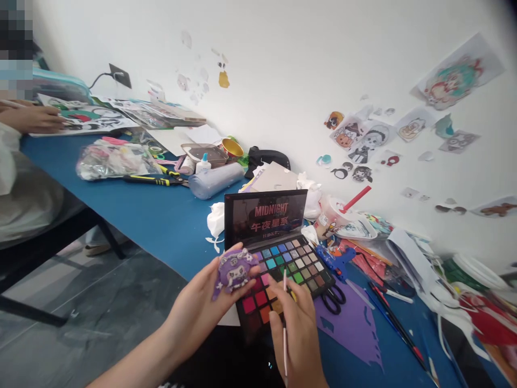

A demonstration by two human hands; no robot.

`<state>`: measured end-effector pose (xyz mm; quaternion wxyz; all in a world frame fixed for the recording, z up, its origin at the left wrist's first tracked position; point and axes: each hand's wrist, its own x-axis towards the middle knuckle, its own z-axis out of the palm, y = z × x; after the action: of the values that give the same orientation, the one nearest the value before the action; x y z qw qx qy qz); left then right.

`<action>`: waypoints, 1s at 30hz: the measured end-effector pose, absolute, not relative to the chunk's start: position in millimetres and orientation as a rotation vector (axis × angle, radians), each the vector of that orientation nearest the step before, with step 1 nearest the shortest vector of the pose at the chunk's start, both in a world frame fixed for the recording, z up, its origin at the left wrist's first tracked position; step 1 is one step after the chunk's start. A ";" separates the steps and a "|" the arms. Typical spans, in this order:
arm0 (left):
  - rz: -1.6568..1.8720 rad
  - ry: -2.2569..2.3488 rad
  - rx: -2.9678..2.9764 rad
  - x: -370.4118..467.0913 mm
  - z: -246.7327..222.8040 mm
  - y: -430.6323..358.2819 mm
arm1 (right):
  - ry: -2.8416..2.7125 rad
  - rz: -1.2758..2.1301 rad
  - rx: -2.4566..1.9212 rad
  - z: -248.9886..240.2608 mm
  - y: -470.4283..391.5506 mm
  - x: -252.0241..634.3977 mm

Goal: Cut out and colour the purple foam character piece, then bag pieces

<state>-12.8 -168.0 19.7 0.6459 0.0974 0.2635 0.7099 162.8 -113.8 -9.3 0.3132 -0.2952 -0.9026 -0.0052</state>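
Note:
A purple figure piece (235,270) with grey and white raised details rests on the palm of my left hand (204,293), its fingers curled partly around it. In my right hand (297,323) is a thin pale brush (285,345), held upright between the fingers, with its tip over the colour pans. Beneath both hands lies an open makeup palette (323,288) with many coloured pans. Its raised lid (264,218) reads "MIDNIGHT". My right hand hides some of the lower pans.
Right of the palette are black scissors (333,299), a cut purple sheet (353,328), pens (398,323) and a cup with a red straw (329,215). A bottle (216,180), pliers (157,181) and a bag (117,159) lie left. Another person's hand (44,118) is far left.

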 end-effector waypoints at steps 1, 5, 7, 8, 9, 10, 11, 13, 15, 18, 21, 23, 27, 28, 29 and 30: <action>1.639 0.618 0.196 -15.0 20.2 -167.5 | -2.405 -0.027 -0.759 -9.7 -113.4 160.6; 1.711 0.664 0.075 -20.7 21.7 -167.5 | -2.487 -0.041 -0.707 -8.5 -110.4 151.6; 1.724 0.662 0.068 -22.3 22.0 -167.9 | -2.531 -0.028 -0.713 -6.9 -106.8 148.0; 1.725 0.665 0.067 -22.8 22.3 -168.1 | -2.545 -0.025 -0.731 -6.3 -104.5 146.9; 1.724 0.670 0.065 -23.1 22.9 -168.2 | -2.552 -0.023 -0.755 -5.9 -101.8 146.2; 1.723 0.676 0.063 -23.2 23.7 -168.3 | -2.555 -0.022 -0.778 -6.0 -99.0 146.0; 1.721 0.680 0.061 -23.0 24.7 -168.5 | -2.556 -0.021 -0.797 -6.4 -96.1 146.2; 1.716 0.677 0.055 -21.9 26.6 -168.7 | -2.573 -0.010 -0.801 -8.4 -90.3 147.3; 1.698 0.650 0.053 -20.2 27.8 -169.1 | -2.605 0.011 -0.766 -11.3 -85.3 148.5; 1.659 0.575 0.068 -17.0 27.7 -169.3 | -2.617 0.040 -0.741 -14.2 -81.5 150.1; 1.646 0.523 0.082 -13.5 26.8 -167.9 | -2.523 0.070 -0.749 -11.8 -86.8 152.5; 1.651 0.514 0.075 -10.8 27.1 -166.5 | -2.424 0.088 -0.698 -7.3 -97.1 153.8; 1.626 0.452 0.073 -4.6 28.5 -165.8 | -2.296 0.095 -0.396 -0.2 -125.0 147.3; 1.611 0.433 0.082 -3.2 28.4 -166.4 | -2.257 0.098 -0.348 -0.2 -130.7 143.4; 1.596 0.421 0.091 -2.1 28.1 -167.3 | -2.214 0.101 -0.330 -1.0 -135.1 139.1; 1.585 0.413 0.100 -1.1 27.6 -168.3 | -2.180 0.103 -0.328 -2.5 -138.2 134.9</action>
<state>-1.1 -168.3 27.6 0.6820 0.0448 0.1840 0.7064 134.9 -138.2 -2.5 0.4507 -0.1325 -0.8818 0.0415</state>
